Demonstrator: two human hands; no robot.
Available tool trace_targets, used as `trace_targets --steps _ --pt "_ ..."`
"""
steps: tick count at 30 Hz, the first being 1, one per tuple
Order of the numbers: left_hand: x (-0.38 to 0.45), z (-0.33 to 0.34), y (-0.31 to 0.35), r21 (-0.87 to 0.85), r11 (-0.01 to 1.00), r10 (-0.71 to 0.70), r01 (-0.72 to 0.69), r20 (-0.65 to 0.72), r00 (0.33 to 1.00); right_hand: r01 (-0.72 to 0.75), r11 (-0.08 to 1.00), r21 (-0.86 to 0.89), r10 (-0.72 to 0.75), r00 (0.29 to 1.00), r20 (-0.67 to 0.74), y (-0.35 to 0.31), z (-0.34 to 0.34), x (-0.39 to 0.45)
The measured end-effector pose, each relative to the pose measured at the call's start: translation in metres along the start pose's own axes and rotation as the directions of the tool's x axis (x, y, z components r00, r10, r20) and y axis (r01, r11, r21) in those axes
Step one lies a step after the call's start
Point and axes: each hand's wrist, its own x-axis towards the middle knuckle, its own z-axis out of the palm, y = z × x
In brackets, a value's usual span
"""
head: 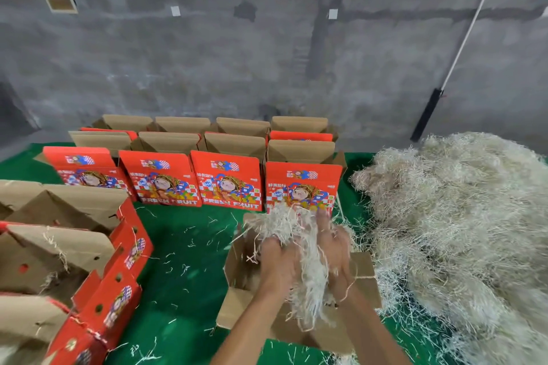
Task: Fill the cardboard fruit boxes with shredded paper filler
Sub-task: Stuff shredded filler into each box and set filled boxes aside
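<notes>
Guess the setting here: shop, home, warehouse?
Likely a fruit packing area: rows of open printed fruit boxes on a green mat, a big heap of shredded paper filler, and a bare concrete wall.

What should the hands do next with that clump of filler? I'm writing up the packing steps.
Probably press it down into the open box. Both the left hand and right hand grip a clump of shredded paper that hangs right over that box, strands trailing inside.
</notes>
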Motion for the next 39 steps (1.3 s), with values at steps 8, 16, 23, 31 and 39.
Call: trace_targets --steps 8,16,23,31,39 --pt "0.041 -0.078 0.010 -0.173 0.979 -0.149 0.110 -0.234 0.961 -0.056 0.988 0.143 0.078 0.986 -0.148 -0.021 -0.068 0.048" --pt "0.000 0.015 -0.013 0.187 0.974 -0.138 0.126 0.053 0.989 0.017 0.983 0.184 -0.035 0.995 0.096 0.005 -0.011 -0.008" --pt "0.040 -0.076 -0.001 -0.142 0.969 -0.218 0.200 -0.129 0.967 -0.012 1.000 0.025 0.013 0.997 -0.075 -0.023 -0.067 0.028" --pt "0.034 -0.036 -0.011 -0.022 0.981 -0.193 0.193 0.002 0.981 -0.122 0.991 0.061 0.099 0.950 0.295 -0.013 -0.032 0.005" --pt "0.019 -0.032 -0.016 -0.259 0.952 -0.204 0.163 -0.142 0.969 0.131 0.991 0.029 -0.132 0.990 0.039 0.009 -0.022 -0.001"
